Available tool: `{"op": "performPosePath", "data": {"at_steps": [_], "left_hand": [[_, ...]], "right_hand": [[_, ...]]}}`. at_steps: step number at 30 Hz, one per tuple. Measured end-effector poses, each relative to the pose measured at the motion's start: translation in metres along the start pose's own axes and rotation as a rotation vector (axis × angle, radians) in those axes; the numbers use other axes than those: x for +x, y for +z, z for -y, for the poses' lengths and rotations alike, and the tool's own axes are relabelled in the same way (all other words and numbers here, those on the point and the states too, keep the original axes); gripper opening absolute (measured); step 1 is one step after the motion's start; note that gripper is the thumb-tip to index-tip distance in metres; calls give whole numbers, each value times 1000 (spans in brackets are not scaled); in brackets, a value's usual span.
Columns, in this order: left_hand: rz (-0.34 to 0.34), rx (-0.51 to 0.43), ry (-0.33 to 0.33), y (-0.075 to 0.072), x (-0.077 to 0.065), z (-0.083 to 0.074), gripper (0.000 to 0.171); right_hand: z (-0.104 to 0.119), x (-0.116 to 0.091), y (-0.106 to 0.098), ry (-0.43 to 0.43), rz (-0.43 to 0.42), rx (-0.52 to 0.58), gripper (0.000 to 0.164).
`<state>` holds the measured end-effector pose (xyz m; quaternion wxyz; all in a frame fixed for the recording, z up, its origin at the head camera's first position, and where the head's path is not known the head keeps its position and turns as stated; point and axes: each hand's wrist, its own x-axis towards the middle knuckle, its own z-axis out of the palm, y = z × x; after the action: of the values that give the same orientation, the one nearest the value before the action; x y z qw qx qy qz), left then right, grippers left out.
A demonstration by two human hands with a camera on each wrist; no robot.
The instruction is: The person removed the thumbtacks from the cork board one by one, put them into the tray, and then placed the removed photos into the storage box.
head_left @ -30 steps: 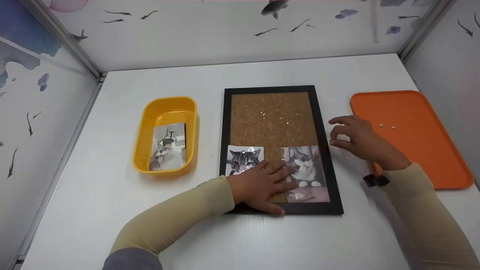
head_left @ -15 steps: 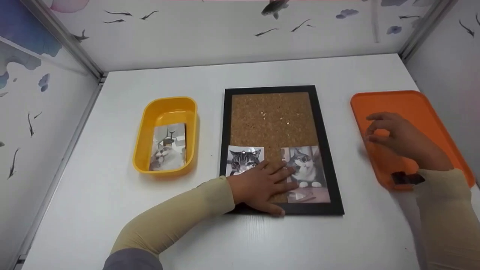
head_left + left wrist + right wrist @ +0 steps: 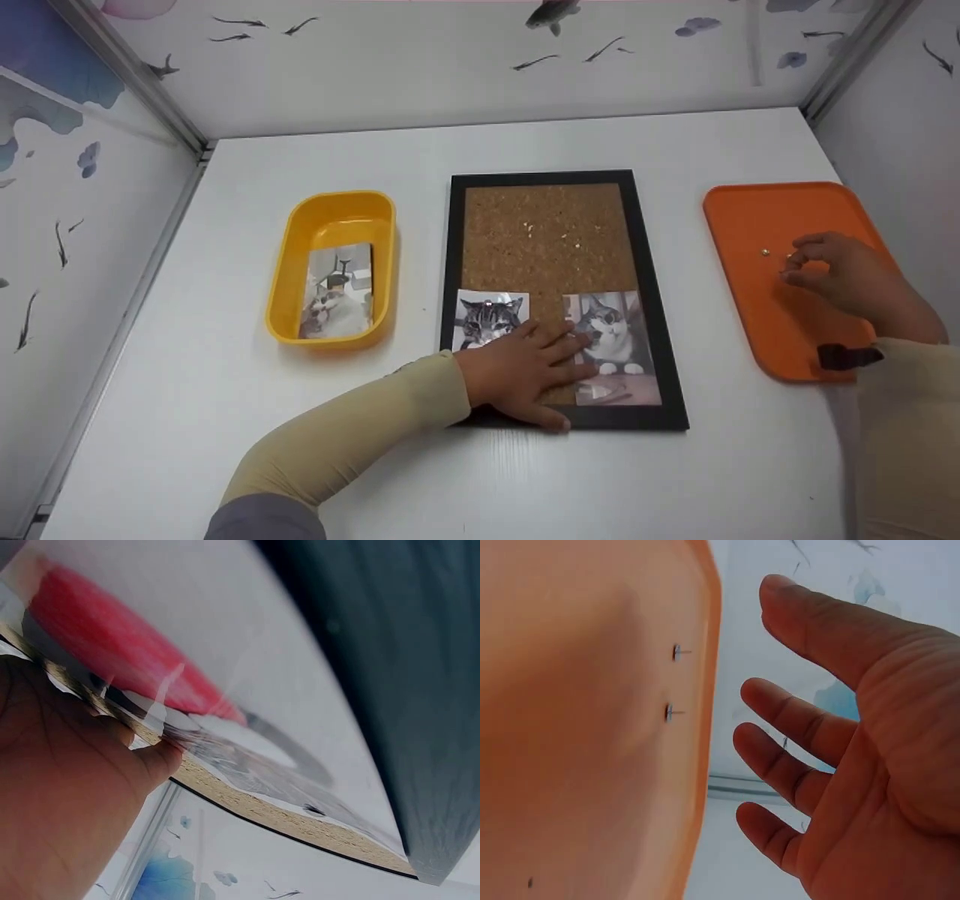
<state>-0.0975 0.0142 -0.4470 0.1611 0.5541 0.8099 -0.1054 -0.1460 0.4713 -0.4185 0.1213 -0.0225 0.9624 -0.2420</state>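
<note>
My left hand (image 3: pixel 529 375) lies spread on the lower part of a black-framed cork board (image 3: pixel 544 259). It partly covers a tabby cat photo (image 3: pixel 491 309) and reaches over the edge of a grey-and-white cat photo (image 3: pixel 622 341). A shiny tack head shows at the top of the tabby photo. Above the orange tray (image 3: pixel 750 322) hovers my right hand (image 3: pixel 847 274), fingers relaxed and apart. Two thumbtacks lie there, one (image 3: pixel 765 253) left of the fingertips, the other right at them. The right wrist view shows both thumbtacks (image 3: pixel 669 712) point up, with nothing between the fingers.
To the left stands a yellow tray (image 3: pixel 277 300) with cat photos (image 3: pixel 337 292) inside. Several shiny tack heads (image 3: pixel 565 236) dot the upper cork. Patterned white panels (image 3: pixel 420 82) border the white table (image 3: pixel 420 480) at the back and sides.
My right hand has moved right from beside the board's frame to over the orange tray, its fingertips now near the thumbtacks. My left hand has stayed on the board.
</note>
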Motion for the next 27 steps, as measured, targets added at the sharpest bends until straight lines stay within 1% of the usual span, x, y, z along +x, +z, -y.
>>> {"op": "performPosePath", "data": {"at_steps": [5,9,12,20,27], "left_hand": [[5,-12,-2,-1,0,0,88],[9,-6,-3,-1,0,-1,89],[11,-2,-4,-1,0,-1,89],[18,-9,-7,-1,0,0,88],[23,-44,-14,-2,0,0,87]], "right_hand": [[-10,5,0,33,24,4,24],[-17,7,0,61,41,18,32],[-20,6,1,74,43,20,35],[-26,7,3,58,59,10,20],[-27,10,3,26,60,-11,16]]}}
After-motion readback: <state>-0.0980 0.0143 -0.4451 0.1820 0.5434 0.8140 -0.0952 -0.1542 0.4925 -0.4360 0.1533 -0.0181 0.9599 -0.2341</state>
